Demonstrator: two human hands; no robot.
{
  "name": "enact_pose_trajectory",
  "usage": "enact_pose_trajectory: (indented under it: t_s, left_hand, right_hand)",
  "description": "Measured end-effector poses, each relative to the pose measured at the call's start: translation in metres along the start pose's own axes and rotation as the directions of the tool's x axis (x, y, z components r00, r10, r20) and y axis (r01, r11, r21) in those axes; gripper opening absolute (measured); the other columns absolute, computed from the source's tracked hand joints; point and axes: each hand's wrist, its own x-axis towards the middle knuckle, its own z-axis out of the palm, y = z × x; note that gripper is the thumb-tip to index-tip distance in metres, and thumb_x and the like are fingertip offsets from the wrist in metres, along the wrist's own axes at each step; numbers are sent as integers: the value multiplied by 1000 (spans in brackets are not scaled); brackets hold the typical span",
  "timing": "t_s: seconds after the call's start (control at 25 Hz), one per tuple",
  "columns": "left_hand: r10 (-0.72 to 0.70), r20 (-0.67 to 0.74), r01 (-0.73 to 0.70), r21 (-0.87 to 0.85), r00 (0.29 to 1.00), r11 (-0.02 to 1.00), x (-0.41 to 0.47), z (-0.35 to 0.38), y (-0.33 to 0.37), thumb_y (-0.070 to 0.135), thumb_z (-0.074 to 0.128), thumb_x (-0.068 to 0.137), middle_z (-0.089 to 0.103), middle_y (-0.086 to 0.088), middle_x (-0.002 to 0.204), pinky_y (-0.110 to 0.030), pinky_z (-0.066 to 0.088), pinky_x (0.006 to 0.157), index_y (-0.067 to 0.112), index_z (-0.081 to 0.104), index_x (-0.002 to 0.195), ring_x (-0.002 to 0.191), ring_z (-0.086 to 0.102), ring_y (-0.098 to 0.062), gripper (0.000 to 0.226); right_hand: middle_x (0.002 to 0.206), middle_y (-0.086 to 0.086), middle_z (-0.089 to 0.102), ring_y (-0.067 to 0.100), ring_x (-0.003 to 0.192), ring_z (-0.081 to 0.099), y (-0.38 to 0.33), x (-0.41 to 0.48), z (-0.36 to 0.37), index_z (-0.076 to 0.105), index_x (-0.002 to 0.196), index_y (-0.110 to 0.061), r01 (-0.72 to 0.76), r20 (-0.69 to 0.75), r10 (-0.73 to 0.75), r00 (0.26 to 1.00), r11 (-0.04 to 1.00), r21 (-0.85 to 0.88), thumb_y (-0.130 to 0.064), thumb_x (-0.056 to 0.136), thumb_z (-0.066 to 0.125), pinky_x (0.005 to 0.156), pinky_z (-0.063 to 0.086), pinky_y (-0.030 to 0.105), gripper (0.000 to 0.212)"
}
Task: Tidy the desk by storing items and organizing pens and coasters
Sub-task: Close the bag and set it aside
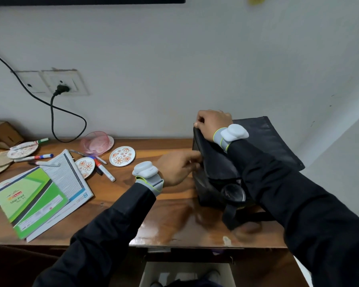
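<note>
While both hands work the bag:
Bag: black, upright, right desk end; mouth upward
Right hand: pinching top rim
Left hand: fingers closed on left edge
Markers, coasters: scattered left, well apart

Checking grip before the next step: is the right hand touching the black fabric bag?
Touching. The head view shows the right hand pinching the top edge of the black fabric bag, fingers closed on it.
</note>
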Motion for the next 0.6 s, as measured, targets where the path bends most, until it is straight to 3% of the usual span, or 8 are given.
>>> enact_pose_trajectory:
  t_s: [0.08,0.12,0.28,0.48,0.6]
  left_hand:
    - [76,209,-74,-19,975,997,-16,-2,5,25,56,90,65,12,80,-42,51,77,28,58,87,81,63,-19,4]
    - [73,221,-74,-2,972,997,-20,-3,6,27,58,90,66,13,80,-41,51,77,27,61,88,80,63,-17,4]
    - [53,45,-54,32,998,998,-30,0,15,32,60,89,65,11,76,-36,50,71,27,60,83,75,60,-17,8]
    - [55,3,-55,33,999,998,-38,14,22,35,60,82,60,9,68,-31,38,56,24,58,76,69,57,-17,13]
    - [36,-51,-35,19,998,999,-48,20,17,38,61,81,60,9,68,-30,36,54,26,54,72,68,56,-14,16]
  right_hand:
    - [108,-4,63,29,109,51,-8,-10,-2,61,93,-31,-25,-7,24,1000,998,-66,-39,93,54,84,32,36,11]
    - [110,-2,61,29,111,50,-12,-19,-5,62,96,-32,-34,-20,33,999,997,-71,-40,92,55,86,33,37,12]
    - [107,1,56,31,107,51,-24,-81,-18,63,101,-31,8,-61,-6,998,999,36,-33,87,57,87,41,38,15]
    - [93,-7,58,23,93,56,-31,-165,-19,61,90,-33,-80,27,78,997,991,103,-25,86,49,71,41,33,15]
    - [95,-5,52,26,95,54,-38,-197,-12,61,97,-31,-117,41,114,993,990,76,-28,86,50,74,44,35,16]
